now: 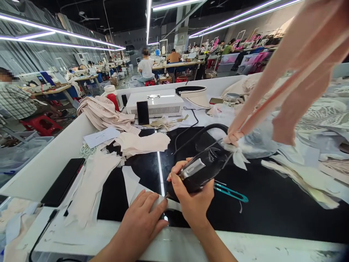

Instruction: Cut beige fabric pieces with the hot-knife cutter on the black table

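Beside the flat left hand [143, 216], right fingers [177, 167] wrap a tool [200, 176].

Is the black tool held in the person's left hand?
No, the right hand grips the black tool, while the left hand rests on pale material.

The black tool [209, 174] you grip has a glossy, wrinkled, plastic-looking skin, with a smooth, shiny metal plate [193, 168] on it. Your black worktop [245, 218] is smooth and mirror-glossy. The pale cut piece [145, 143] looks like matt cloth; the pinkish bundle [103, 112] is crumpled, textured cloth. You have a smooth, glossy teal plastic implement [242, 198], matt white paper [101, 137] and a crinkled, shiny clear plastic bag [259, 142].
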{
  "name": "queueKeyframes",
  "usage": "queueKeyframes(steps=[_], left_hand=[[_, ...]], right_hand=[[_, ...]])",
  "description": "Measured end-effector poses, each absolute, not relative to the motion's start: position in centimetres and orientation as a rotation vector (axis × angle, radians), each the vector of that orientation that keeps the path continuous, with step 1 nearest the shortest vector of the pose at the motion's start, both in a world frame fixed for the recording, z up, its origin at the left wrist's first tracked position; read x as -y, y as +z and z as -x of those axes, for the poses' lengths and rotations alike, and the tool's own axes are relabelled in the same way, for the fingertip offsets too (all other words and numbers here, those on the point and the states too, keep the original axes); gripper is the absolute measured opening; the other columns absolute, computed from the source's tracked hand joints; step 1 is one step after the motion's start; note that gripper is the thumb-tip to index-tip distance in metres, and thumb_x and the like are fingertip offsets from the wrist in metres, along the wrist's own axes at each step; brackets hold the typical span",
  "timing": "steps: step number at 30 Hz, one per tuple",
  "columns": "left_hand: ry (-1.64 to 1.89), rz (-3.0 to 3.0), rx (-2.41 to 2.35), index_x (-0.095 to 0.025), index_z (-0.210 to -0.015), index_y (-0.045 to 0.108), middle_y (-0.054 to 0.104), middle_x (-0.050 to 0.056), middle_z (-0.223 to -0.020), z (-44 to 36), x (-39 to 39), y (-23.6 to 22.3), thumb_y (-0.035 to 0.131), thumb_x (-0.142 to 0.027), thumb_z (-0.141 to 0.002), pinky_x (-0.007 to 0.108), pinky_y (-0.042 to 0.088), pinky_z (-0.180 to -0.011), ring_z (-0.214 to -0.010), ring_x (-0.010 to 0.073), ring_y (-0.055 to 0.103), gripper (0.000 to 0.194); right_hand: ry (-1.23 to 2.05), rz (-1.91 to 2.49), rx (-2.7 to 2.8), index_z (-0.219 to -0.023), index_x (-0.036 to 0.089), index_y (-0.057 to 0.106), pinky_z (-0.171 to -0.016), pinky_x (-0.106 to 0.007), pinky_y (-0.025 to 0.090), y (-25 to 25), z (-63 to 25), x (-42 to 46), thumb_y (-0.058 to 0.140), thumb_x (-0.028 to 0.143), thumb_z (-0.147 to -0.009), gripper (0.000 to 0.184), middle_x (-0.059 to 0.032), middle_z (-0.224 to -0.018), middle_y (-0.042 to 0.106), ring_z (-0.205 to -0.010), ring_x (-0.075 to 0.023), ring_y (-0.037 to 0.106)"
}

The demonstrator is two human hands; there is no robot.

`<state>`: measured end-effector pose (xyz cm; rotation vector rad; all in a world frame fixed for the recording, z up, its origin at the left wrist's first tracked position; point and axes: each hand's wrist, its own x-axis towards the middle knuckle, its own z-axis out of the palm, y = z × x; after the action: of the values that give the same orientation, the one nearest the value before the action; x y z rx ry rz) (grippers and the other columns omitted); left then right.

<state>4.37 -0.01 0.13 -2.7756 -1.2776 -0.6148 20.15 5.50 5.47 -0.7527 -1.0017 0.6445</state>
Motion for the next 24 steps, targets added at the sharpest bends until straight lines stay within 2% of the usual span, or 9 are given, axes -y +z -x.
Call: queueKeyframes(steps=[6, 10, 15, 24], left_hand=[[-0.643, 2.751, 1.371, -0.022, -0.14, 0.061, 0.069, 0.012, -0.131, -4.2, 0.4, -1.1, 0.082, -0.038, -0.095, 0.058, 0.058, -0.11, -0.12, 0.0318, 0.068, 0.052], [-0.69, 2.728, 1.412, -0.024, -0.138, 0.062, 0.068, 0.011, -0.131, -4.6, 0.5, -1.4, 0.082, -0.044, -0.095, 0.056, 0.056, -0.112, -0.121, 0.0299, 0.068, 0.052], [-0.759, 2.703, 1.412, -0.025, -0.135, 0.063, 0.067, 0.01, -0.13, -4.9, 0.4, -1.7, 0.084, -0.046, -0.092, 0.053, 0.056, -0.113, -0.12, 0.0285, 0.067, 0.053], [-0.794, 2.705, 1.462, -0.027, -0.135, 0.063, 0.065, 0.011, -0.129, -5.1, 0.4, -2.0, 0.089, -0.046, -0.087, 0.059, 0.055, -0.112, -0.118, 0.029, 0.068, 0.058]], right_hand=[[0.624, 0.724, 0.979, -0.104, 0.026, 0.06, -0.06, -0.026, 0.06, 5.2, -20.4, -5.7, 0.083, 0.016, -0.08, 0.035, 0.006, -0.078, 0.071, -0.058, -0.0115, 0.066], [0.699, 0.688, 0.934, -0.109, 0.026, 0.062, -0.059, -0.027, 0.06, 5.4, -20.5, -6.1, 0.085, 0.013, -0.078, 0.04, 0.0061, -0.077, 0.071, -0.059, -0.0121, 0.066], [0.766, 0.651, 0.937, -0.109, 0.026, 0.063, -0.06, -0.03, 0.061, 5.3, -20.3, -6.6, 0.086, 0.015, -0.081, 0.038, 0.0046, -0.079, 0.072, -0.06, -0.0132, 0.067], [0.771, 0.719, 0.932, -0.106, 0.026, 0.062, -0.058, -0.03, 0.059, 5.4, -19.8, -6.9, 0.085, 0.017, -0.081, 0.035, 0.0053, -0.076, 0.07, -0.059, -0.0132, 0.065]])
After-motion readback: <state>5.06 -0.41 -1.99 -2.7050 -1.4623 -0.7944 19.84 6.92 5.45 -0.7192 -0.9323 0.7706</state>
